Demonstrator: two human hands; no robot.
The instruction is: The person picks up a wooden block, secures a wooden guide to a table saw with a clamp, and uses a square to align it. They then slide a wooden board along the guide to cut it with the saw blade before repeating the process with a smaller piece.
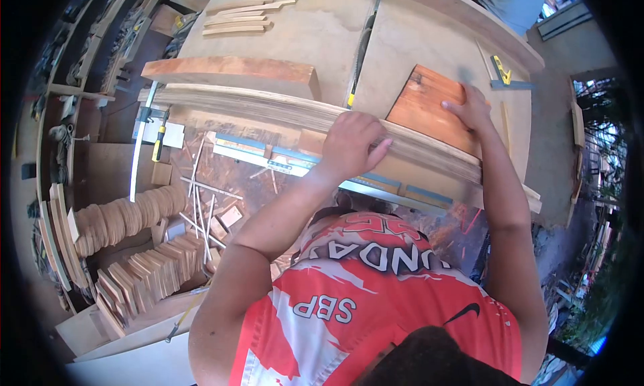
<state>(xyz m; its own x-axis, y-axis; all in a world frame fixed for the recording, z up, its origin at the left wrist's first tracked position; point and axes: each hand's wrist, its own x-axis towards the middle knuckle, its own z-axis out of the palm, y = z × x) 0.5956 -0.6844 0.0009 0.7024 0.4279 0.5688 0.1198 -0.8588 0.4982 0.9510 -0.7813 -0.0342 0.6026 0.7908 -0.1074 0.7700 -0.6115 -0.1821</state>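
A flat reddish-brown board [433,107] lies on the pale worktable [315,34], against a long layered wooden rail [248,104]. My right hand [469,109] holds the board's right edge, thumb on its top face; its other fingers are partly hidden and blurred. On the rail, left of the board, rests my left hand [355,141], with its fingers curled over the wood and the thumb pointing right. A dark slot with a yellow mark [351,100] runs through the tabletop between the board and a thick reddish plank [231,71].
Thin wood strips [238,18] lie at the table's far left. A clamp [144,118] grips the rail's left end. A yellow-and-blue square [503,76] sits at right. Stacked wood pieces [131,215] and offcuts are low left. Someone's light clothing [513,4] shows beyond the table.
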